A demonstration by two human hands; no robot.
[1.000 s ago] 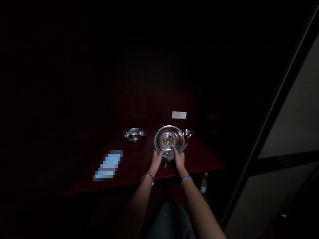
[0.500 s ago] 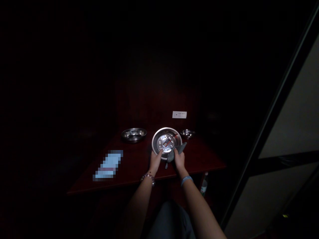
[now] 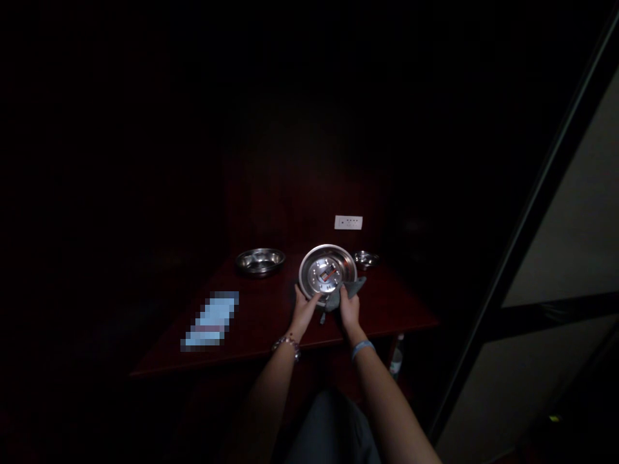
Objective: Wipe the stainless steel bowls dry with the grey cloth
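A stainless steel basin point(image 3: 315, 263), with a label and several bright dots on its inner bottom, is tilted toward me above the table's front part. My left hand point(image 3: 304, 312) grips its lower left rim, thumb on the near side. At the lower right of the rim, my right hand point(image 3: 349, 310) pinches a grey-green cloth point(image 3: 356, 287) against the basin, thumb on top. Part of the cloth hangs down between my hands. The fingers behind the basin are hidden.
On the dark red table point(image 3: 261, 309), a shallow steel bowl point(image 3: 261, 261) stands left and a smaller steel bowl point(image 3: 366, 260) right. A blurred light-blue patch point(image 3: 211, 322) lies front left. There is a wall socket point(image 3: 348, 222) behind and a bottle point(image 3: 397, 357) below the table's right side.
The basin has shifted slightly right and up, and its label has turned a little. More of my left hand's fingers show at the rim. The cloth has moved slightly with my right hand.
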